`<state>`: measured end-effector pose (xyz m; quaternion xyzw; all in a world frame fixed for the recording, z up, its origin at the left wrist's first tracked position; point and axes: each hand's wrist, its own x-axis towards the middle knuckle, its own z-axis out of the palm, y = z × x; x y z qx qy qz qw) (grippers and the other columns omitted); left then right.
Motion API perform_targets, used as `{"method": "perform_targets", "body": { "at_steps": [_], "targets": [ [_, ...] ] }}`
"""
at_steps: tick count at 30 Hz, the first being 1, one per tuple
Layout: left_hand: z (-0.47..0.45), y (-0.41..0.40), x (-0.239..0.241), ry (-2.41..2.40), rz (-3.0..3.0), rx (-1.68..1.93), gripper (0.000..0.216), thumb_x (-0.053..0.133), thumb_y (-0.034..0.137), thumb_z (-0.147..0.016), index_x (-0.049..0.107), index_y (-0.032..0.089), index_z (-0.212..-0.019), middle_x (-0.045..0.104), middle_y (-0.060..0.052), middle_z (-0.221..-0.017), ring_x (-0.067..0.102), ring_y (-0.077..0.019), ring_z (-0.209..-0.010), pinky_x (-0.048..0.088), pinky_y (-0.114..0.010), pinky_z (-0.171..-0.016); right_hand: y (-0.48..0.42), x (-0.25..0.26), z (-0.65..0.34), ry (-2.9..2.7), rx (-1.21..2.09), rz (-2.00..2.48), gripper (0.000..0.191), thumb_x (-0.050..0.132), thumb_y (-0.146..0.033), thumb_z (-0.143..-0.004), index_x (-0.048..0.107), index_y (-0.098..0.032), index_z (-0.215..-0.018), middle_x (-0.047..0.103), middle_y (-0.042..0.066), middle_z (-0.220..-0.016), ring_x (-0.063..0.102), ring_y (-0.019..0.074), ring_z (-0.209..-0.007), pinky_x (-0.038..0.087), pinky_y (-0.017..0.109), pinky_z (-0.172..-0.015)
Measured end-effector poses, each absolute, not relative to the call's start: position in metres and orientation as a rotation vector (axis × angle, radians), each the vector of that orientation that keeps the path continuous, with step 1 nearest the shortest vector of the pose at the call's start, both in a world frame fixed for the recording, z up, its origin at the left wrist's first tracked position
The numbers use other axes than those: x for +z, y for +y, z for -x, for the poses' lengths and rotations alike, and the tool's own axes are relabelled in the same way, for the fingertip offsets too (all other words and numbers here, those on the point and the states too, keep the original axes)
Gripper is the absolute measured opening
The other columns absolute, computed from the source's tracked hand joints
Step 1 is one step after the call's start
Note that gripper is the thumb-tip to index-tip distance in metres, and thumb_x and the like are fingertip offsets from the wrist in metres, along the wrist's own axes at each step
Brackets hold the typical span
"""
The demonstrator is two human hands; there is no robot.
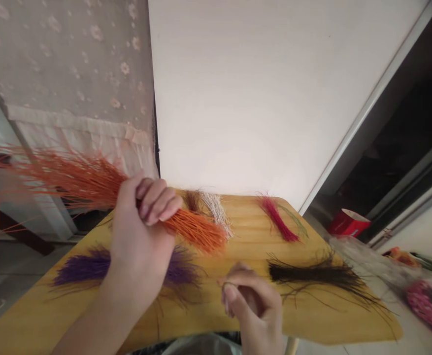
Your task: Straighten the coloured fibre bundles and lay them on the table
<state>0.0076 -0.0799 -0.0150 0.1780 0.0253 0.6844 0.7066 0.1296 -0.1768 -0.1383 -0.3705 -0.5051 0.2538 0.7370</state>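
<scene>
My left hand (145, 222) is wrapped round the middle of a bundle of orange strands (195, 229), raised above the wooden table (238, 301). Its loose ends fan out to the left, and the trimmer end points right. Close to the table's front, my right hand (254, 301) is closed in a pinch; whatever lies between its fingertips is too blurred to name. Behind my left wrist is a bundle of purple strands (83, 266), partly hidden. To the right of my right hand lies a bundle of black strands (315, 272).
Farther back on the table are brown strands (192, 199), white strands (216, 209) and a crimson bundle (278, 217) beside thin green strands (295, 222). A white panel (267, 98) stands behind. On the floor at right are a red container (348, 224) and a pink bundle (428, 305).
</scene>
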Motion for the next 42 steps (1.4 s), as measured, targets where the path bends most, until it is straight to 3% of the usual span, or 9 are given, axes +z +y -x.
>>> {"method": "perform_targets", "body": {
  "at_steps": [6, 11, 17, 22, 24, 29, 35, 42],
  "targets": [
    [0.036, -0.028, -0.01, 0.081, -0.455, 1.818, 0.045, 0.032, 0.017, -0.099, 0.027, 0.018, -0.054, 0.019, 0.008, -0.042, 0.019, -0.002, -0.034, 0.023, -0.015, -0.038, -0.179, -0.127, -0.171, -0.933, 0.255, 0.981, 0.005, 0.07, -0.022, -0.082, 0.072, -0.021, -0.077, 0.058, -0.002, -0.062, 0.051, 0.0108, -0.059, 0.038, 0.022, -0.05],
    [0.064, 0.0, -0.014, 0.128, -0.536, 1.824, 0.045, 0.047, 0.018, -0.094, 0.037, 0.018, -0.05, 0.025, 0.007, -0.04, 0.019, -0.0031, -0.036, 0.022, -0.018, -0.036, -0.175, -0.118, -0.189, -0.5, 0.095, 0.961, 0.011, 0.075, -0.029, -0.077, 0.07, -0.019, -0.076, 0.05, -0.005, -0.055, 0.045, 0.0098, -0.056, 0.037, 0.024, -0.055],
    [0.038, -0.006, -0.011, 0.184, -0.955, 1.515, 0.032, 0.074, 0.024, -0.077, 0.054, 0.017, -0.053, 0.012, 0.01, -0.041, 0.003, -0.0024, -0.037, 0.008, -0.019, -0.034, -0.168, -0.127, -0.173, -0.41, 0.151, 0.977, 0.019, 0.076, -0.036, -0.077, 0.071, -0.018, -0.082, 0.044, -0.007, -0.055, 0.04, 0.0093, -0.057, 0.034, 0.025, -0.056],
    [-0.023, -0.032, -0.036, 0.32, -1.391, 1.035, 0.03, 0.068, 0.045, -0.082, 0.073, 0.016, -0.082, 0.019, 0.01, -0.046, 0.015, -0.0031, -0.037, 0.011, -0.022, -0.037, -0.169, -0.131, -0.161, -0.428, 0.245, 1.064, 0.029, 0.076, -0.044, -0.074, 0.073, -0.017, -0.085, 0.045, -0.006, -0.055, 0.041, 0.0099, -0.058, 0.032, 0.025, -0.053],
    [-0.043, -0.042, -0.05, 0.368, -1.548, 0.791, 0.036, 0.064, 0.05, -0.085, 0.074, 0.016, -0.088, 0.023, 0.009, -0.047, 0.018, -0.0046, -0.04, 0.014, -0.022, -0.038, -0.169, -0.129, -0.16, -0.429, 0.247, 1.09, 0.031, 0.076, -0.046, -0.073, 0.073, -0.017, -0.083, 0.048, -0.005, -0.055, 0.041, 0.0099, -0.057, 0.032, 0.024, -0.052],
    [-0.066, -0.058, -0.067, 0.316, -1.595, 0.586, 0.036, 0.063, 0.051, -0.086, 0.075, 0.018, -0.094, 0.023, 0.01, -0.047, 0.017, -0.0049, -0.04, 0.016, -0.021, -0.038, -0.17, -0.128, -0.158, -0.564, 0.204, 1.146, 0.03, 0.073, -0.047, -0.076, 0.074, -0.017, -0.081, 0.052, -0.003, -0.056, 0.042, 0.0102, -0.054, 0.033, 0.023, -0.05],
    [-0.069, -0.058, -0.066, 0.288, -1.517, 0.647, 0.034, 0.066, 0.047, -0.084, 0.075, 0.016, -0.093, 0.024, 0.011, -0.042, 0.017, -0.0048, -0.039, 0.015, -0.021, -0.039, -0.171, -0.133, -0.154, -0.728, 0.256, 1.168, 0.024, 0.072, -0.042, -0.077, 0.073, -0.018, -0.075, 0.059, 0.001, -0.063, 0.046, 0.0119, -0.056, 0.034, 0.024, -0.051],
    [-0.058, -0.045, -0.061, 0.271, -1.468, 0.843, 0.03, 0.064, 0.044, -0.086, 0.074, 0.015, -0.09, 0.024, 0.01, -0.044, 0.02, -0.0046, -0.037, 0.017, -0.02, -0.037, -0.17, -0.133, -0.154, -0.744, 0.158, 1.159, 0.021, 0.071, -0.036, -0.08, 0.067, -0.018, -0.071, 0.051, -0.001, -0.061, 0.048, 0.0138, -0.063, 0.039, 0.025, -0.059]
  ]
}}
